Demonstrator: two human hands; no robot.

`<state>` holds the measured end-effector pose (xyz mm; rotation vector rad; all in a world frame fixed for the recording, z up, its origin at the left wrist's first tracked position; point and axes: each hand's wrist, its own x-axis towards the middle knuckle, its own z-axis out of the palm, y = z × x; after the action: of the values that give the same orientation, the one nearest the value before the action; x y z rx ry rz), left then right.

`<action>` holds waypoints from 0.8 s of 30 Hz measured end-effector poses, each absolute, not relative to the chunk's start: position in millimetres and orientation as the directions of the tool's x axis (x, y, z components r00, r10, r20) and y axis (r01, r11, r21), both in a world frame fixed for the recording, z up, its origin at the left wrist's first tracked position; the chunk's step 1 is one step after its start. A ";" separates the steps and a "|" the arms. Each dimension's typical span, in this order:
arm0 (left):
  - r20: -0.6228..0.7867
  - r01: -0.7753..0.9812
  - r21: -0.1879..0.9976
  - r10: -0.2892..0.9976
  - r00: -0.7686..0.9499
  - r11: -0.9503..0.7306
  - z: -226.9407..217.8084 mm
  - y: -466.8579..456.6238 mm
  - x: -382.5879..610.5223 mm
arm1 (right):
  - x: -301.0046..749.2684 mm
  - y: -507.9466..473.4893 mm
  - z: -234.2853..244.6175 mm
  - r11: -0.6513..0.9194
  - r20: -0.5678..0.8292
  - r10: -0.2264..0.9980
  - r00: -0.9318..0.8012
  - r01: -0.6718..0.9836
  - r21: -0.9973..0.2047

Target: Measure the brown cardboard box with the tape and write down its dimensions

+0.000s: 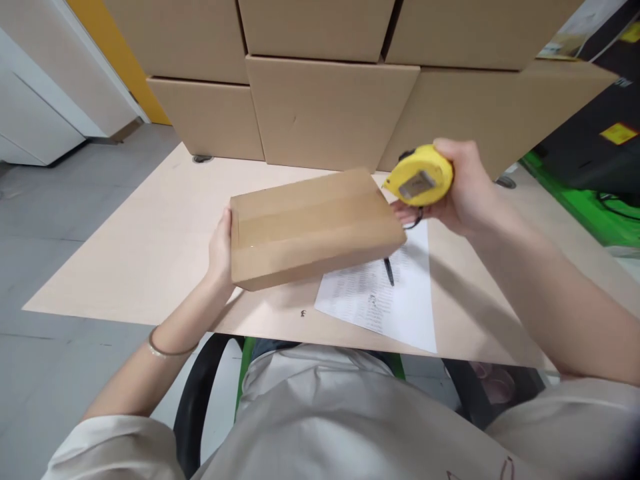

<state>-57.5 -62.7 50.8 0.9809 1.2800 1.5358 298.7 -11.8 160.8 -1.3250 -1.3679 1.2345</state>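
1 view: head-worn camera, set above the wearer's shirt (310,413), facing forward and steeply down across the near edge of the surface (125,267). Range close: left hand (220,250) and right hand (465,180) sit within arm's reach of the lens. Surface's near left corner falls inside the frame; beyond its far edge, stacked cartons (333,110) run out through the top, cropped

tape measure (425,175) beside cardboard box (315,223)
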 end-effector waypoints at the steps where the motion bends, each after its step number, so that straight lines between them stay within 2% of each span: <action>1: -0.031 -0.205 0.978 0.958 -0.284 -0.029 53.7 -55.4 -55.6 | 296.7 -29.8 162.3 -0.080 -0.091 0.994 -0.064 0.156 -0.985; 4: -0.165 -0.344 0.934 0.973 -0.164 0.101 56.6 -43.5 -49.0 | 295.3 -70.6 152.7 -0.167 -0.174 0.983 -0.051 0.122 -0.978; 6: -0.189 -0.344 0.928 0.977 -0.096 0.145 55.2 -43.3 -45.6 | 299.6 -84.4 137.8 -0.207 -0.214 0.975 -0.060 0.104 -0.973; 12: -0.203 -0.058 0.977 0.979 0.010 0.203 52.0 -58.5 -49.6 | 326.9 -85.5 101.2 -0.265 -0.288 0.951 -0.115 0.181 -0.947; 15: -0.155 -0.026 0.988 0.988 0.000 0.155 48.3 -66.4 -57.7 | 330.7 -71.6 109.0 -0.183 -0.211 0.970 -0.123 0.204 -0.962; 18: -0.079 -0.016 0.997 0.997 -0.018 0.079 39.2 -71.1 -63.2 | 306.3 -49.0 127.4 -0.087 -0.131 0.964 -0.233 0.191 -0.978; 20: -0.010 -0.029 1.000 0.998 -0.057 0.009 32.2 -72.5 -64.1 | 271.8 -30.5 136.3 -0.046 -0.108 0.931 -0.349 0.182 -0.982; 24: 0.068 -0.098 0.992 0.987 -0.147 -0.083 22.4 -75.3 -62.0 | 180.8 6.5 133.9 -0.058 -0.169 0.784 -0.597 0.201 -0.978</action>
<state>-62.0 -75.3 22.4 1.1146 1.1982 1.4188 180.8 6.5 133.9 -1.0476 -1.7681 1.6973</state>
